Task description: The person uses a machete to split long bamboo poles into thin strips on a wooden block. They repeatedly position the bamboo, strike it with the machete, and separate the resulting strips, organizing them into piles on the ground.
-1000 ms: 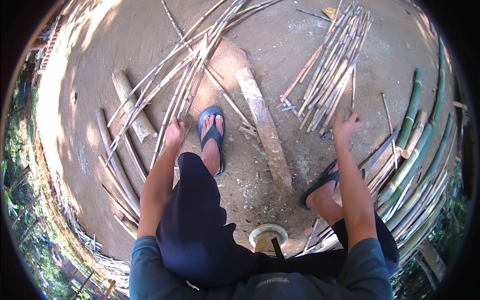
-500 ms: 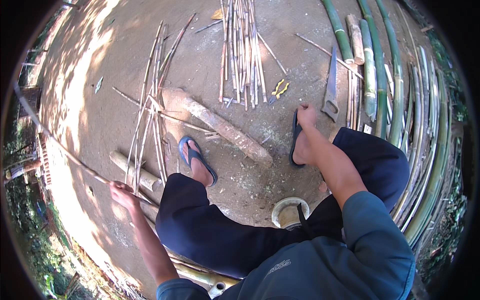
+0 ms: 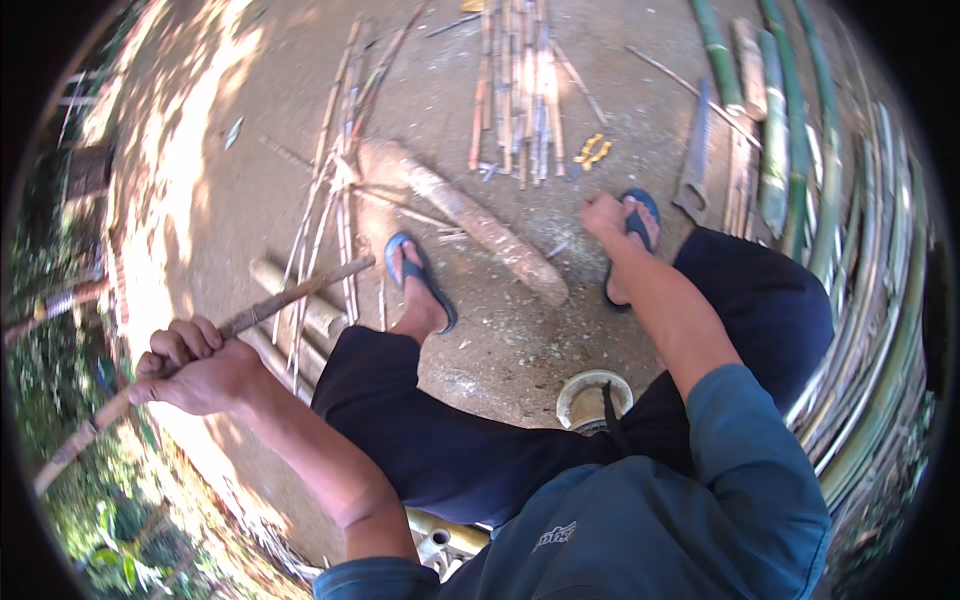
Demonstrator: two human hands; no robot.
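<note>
My left hand [image 3: 200,365] is closed around a thin brown bamboo stick [image 3: 292,297], held up at my left. One end of the stick points towards the left leg; the other runs to the lower left rim of the view. My right hand [image 3: 605,217] hangs beside my right foot with its fingers curled; whatever they may hold is hidden. Beyond that hand lie pliers with yellow handles [image 3: 594,150]. A handsaw [image 3: 696,165] rests on the ground to its right.
A thick log [image 3: 480,222] lies slantwise between my sandalled feet. Ahead is a bundle of cut sticks [image 3: 512,95], with looser sticks [image 3: 335,150] to its left. Green bamboo poles [image 3: 795,160] line the right side. A round pale container [image 3: 572,402] stands between my legs.
My left hand has risen closer, and the stick has swung: its far end has gone from the upper left to the lower left. The right hand has shifted slightly relative to the foot.
</note>
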